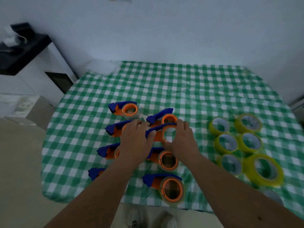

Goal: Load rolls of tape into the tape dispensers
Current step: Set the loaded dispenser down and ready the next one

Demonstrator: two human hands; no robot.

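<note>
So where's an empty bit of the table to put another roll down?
The checked cloth is bare along the far side, beyond the dispensers, and in the strip between the dispensers and the yellow rolls. Crowded where both hands hold a dispenser.

You have a green-and-white checked cloth [189, 86] covering the surface. To your left stands a white cabinet [32, 79] with a black tray [24, 51] on top. Behind it all is a pale wall [164, 30], and beige floor [19, 170] lies below left.

dim, bluish light; soft blur throughout; wide-angle bending at edges
</note>
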